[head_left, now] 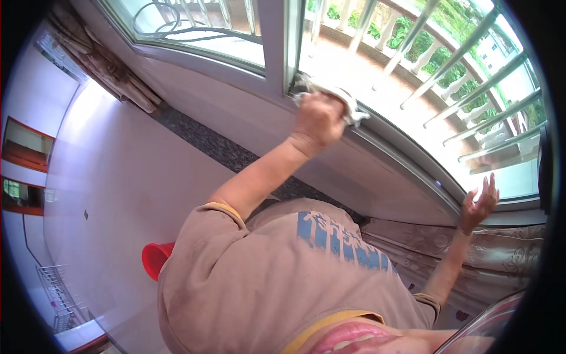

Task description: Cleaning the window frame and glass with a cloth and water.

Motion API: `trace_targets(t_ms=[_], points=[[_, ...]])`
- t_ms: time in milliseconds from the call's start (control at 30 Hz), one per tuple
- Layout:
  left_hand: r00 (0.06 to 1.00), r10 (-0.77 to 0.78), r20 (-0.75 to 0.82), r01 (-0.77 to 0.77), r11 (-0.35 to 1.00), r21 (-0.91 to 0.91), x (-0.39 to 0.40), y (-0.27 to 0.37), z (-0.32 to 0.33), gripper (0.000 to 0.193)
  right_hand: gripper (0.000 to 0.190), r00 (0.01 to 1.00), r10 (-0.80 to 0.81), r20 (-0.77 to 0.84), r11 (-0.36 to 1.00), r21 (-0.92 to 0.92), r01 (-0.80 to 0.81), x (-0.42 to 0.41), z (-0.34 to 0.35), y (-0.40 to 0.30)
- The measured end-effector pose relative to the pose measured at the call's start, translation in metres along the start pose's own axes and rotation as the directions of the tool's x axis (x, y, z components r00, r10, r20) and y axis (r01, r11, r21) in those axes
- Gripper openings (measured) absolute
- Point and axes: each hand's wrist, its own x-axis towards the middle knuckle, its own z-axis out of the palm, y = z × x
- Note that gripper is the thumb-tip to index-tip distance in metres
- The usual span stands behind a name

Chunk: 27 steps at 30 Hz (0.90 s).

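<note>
A crumpled whitish cloth (351, 104) is bunched in my left hand (320, 116), which is closed around it. Hand and cloth rest at the lower corner of the window opening, beside the upright grey frame (275, 44) and over the sill track (398, 148). My right hand (479, 205) is raised at the far right end of the track, fingers spread, with nothing in it. Whether it touches the frame or glass, I cannot tell.
Metal bars (409, 40) stand outside the window, with a balcony balustrade (422, 59) beyond. Patterned curtains (477, 248) hang at right, brown ones (101, 57) at left. A red bucket (154, 261) is on the pale floor (115, 186). A cable (199, 32) lies coiled behind the left pane.
</note>
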Motion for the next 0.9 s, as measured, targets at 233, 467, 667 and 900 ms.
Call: trace_targets(t_ms=[233,467,667,900], points=[[0.933,0.041,0.358,-0.044,0.999,0.001,-0.006,-0.047,-0.039,0.015,0.030,0.979,-0.081,-0.186,0.850,0.501,0.165,0.151,0.035,-0.212],[0.995,0.073,-0.063,-0.086,0.971,-0.225,-0.017,-0.099,-0.100,0.030,0.064,0.945,0.174,-0.277,0.704,0.706,0.077,0.253,0.065,-0.361],[0.994,0.052,0.095,-0.054,0.998,0.016,-0.026,-0.144,-0.088,0.042,0.100,0.910,0.394,-0.128,0.457,0.886,-0.073,0.274,0.087,-0.422],[0.944,0.330,0.020,-0.330,0.933,0.141,-0.028,-0.203,-0.093,0.023,0.103,0.909,0.406,-0.100,0.520,0.843,-0.139,0.275,0.085,-0.413]])
